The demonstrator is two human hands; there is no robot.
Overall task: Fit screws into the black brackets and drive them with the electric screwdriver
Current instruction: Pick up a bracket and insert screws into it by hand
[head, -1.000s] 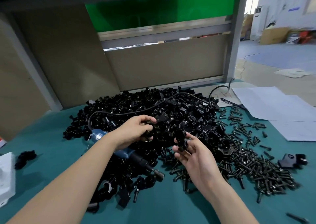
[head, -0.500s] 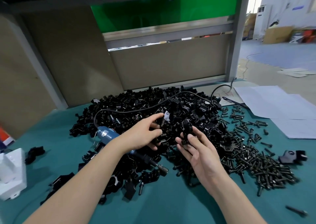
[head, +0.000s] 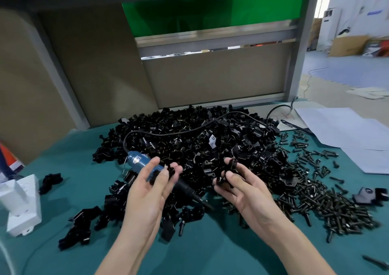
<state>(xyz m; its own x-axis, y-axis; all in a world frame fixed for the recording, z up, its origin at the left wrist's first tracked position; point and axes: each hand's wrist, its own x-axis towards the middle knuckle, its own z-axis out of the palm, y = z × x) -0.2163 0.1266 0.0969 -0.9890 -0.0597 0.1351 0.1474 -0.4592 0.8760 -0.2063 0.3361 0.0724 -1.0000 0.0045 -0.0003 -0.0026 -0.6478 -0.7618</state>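
Note:
A big heap of black brackets covers the middle of the green table. Loose black screws lie spread to its right. The electric screwdriver, blue-bodied with a black tip and a black cable, lies on the heap's near left side. My left hand hovers palm-up just over the screwdriver and pinches a small black bracket at its fingertips. My right hand is a little to the right, also palm-up, and holds another black bracket between thumb and fingers.
A white plastic block stands at the left edge. White paper sheets lie at the back right. A single bracket rests beyond the screws. A partition wall closes the table's far side.
My left hand has pulled back from the heap with a small bracket and turned palm-up. My right hand has kept its bracket and shifted slightly toward me.

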